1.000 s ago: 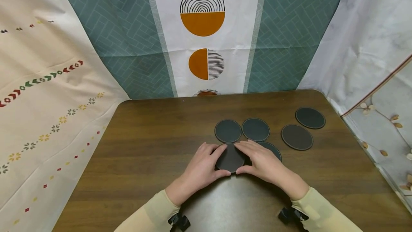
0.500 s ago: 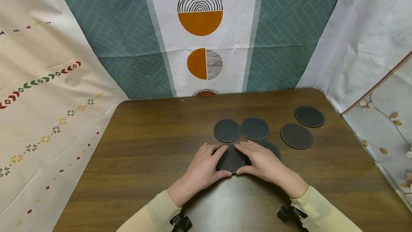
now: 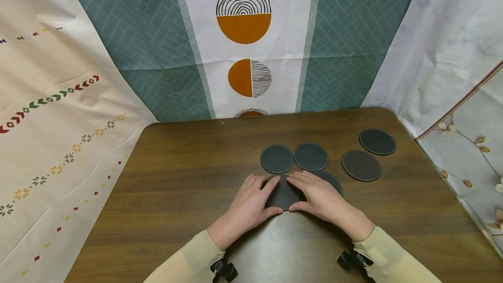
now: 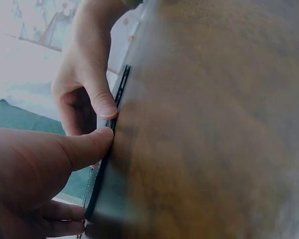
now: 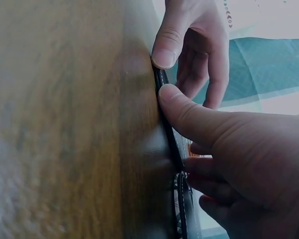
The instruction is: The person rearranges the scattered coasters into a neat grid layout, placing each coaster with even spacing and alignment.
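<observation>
A round black coaster [image 3: 284,192] with a stitched rim lies on the wooden table between both hands. My left hand [image 3: 248,202] grips its left side, thumb at the near edge and fingertips at the far edge. On the other side my right hand [image 3: 320,198] holds it the same way, the two thumbs close together. In the left wrist view the coaster [image 4: 98,186] shows edge-on, low along the tabletop. Two coasters, one [image 3: 277,159] at left and one [image 3: 311,157] at right, lie just beyond. Another coaster [image 3: 331,181] is partly hidden behind my right hand.
Farther right on the table [image 3: 188,174] lie two more coasters, a brownish-black one [image 3: 361,165] and a darker one [image 3: 377,142] behind it. Patterned cloths hang around the table, including a teal and white one [image 3: 342,34] at the back.
The held coaster has shifted slightly to the right and away, with both hands keeping their grip. The other coasters stay in place; the head view has moved a little.
</observation>
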`<state>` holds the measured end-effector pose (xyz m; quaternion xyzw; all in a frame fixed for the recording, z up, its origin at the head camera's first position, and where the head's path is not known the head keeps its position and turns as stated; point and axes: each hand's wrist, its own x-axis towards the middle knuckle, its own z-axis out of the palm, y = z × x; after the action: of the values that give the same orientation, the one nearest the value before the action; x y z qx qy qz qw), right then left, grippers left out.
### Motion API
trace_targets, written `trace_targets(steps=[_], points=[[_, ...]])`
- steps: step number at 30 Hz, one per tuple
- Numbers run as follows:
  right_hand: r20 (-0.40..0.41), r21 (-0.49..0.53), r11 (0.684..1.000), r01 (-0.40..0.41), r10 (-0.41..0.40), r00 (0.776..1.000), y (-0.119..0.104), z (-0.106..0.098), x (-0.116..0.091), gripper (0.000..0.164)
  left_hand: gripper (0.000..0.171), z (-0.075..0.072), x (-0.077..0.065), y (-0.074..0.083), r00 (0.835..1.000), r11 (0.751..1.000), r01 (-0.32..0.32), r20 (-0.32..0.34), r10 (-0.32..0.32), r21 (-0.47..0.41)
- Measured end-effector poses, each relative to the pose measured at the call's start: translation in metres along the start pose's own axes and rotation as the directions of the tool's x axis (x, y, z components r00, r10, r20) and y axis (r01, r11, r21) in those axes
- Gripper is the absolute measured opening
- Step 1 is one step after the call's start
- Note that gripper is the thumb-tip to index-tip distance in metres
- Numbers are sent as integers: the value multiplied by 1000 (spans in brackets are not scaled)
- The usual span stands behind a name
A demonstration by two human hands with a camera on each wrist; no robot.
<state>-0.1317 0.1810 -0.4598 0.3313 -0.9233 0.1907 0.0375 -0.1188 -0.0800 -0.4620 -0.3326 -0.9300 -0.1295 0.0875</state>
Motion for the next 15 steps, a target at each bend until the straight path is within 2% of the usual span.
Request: trace_targets(steps=[8,15], points=[[5,1,1000,-19,19,1000,1,1,-1,86,88,-1,1,1,999,1000,10,37,-11,19],[4,3,1000,-25,25,1000,1,2,-1,85,87,1,1,1,999,1000,11,44,-12,25]])
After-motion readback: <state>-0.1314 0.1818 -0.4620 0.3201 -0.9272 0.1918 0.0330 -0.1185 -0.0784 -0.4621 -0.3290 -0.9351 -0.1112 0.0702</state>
